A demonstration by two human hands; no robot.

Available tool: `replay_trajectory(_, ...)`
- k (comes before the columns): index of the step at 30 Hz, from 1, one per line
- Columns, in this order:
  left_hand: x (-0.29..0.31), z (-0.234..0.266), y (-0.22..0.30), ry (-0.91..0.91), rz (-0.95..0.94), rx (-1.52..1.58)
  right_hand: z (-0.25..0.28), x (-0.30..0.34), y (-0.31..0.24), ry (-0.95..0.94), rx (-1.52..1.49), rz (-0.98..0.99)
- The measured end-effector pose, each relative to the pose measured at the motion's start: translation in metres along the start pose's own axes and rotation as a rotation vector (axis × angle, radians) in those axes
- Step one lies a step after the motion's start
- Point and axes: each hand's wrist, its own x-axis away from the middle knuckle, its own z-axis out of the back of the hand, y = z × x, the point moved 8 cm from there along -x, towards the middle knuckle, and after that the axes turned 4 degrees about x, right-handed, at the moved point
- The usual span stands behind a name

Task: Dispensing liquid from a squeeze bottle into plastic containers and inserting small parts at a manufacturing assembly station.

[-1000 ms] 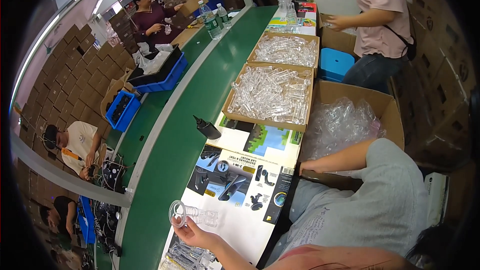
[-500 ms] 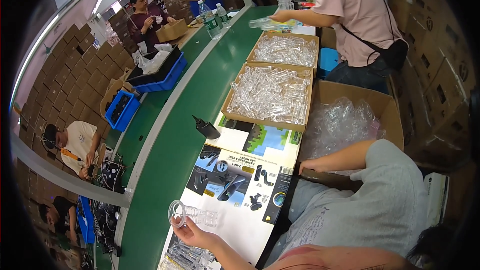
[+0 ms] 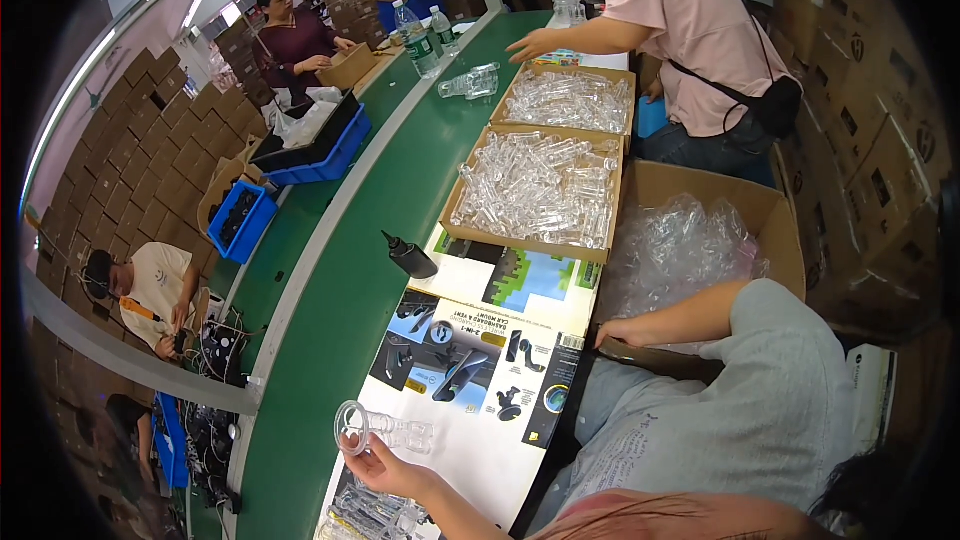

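Observation:
My left hand (image 3: 385,470) is closed on a clear plastic tube (image 3: 400,433) with a wide ring-shaped rim, the fingers gripping it at the rim. It is held above the white part of a printed sheet (image 3: 455,365) on the bench. Just below that hand lie several clear plastic pieces (image 3: 370,515), partly cut off by the lower edge. My right hand (image 3: 622,330) is curled over the near edge of a large cardboard box (image 3: 705,172) at my right; its fingertips are partly hidden. Inside the box is crumpled clear plastic (image 3: 680,240).
Two shallow cartons (image 3: 530,240) of clear plastic tubes stand ahead. A black nozzle bottle (image 3: 410,256) is beside the green conveyor (image 3: 320,340). Farther along are clear pieces (image 3: 470,82), water bottles (image 3: 415,40) and a co-worker in pink (image 3: 700,50). Others work across the belt near blue bins (image 3: 245,220).
The co-worker in pink has let go of clear plastic pieces, which now lie on the conveyor. A person across the belt has lowered a hand to a carton. My hands have hardly moved.

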Motion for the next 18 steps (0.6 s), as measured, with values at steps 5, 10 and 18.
replay_trajectory(5,0.000,0.001,-0.001,0.004,-0.006,-0.001,-0.007,0.004,-0.003,0.019,0.022,0.056)
replay_trajectory(10,0.000,0.001,0.002,0.002,-0.008,-0.017,-0.001,0.011,-0.008,0.183,0.116,0.106)
replay_trajectory(18,0.000,-0.002,0.002,-0.008,-0.008,-0.039,-0.006,0.017,-0.012,0.178,0.175,0.144)
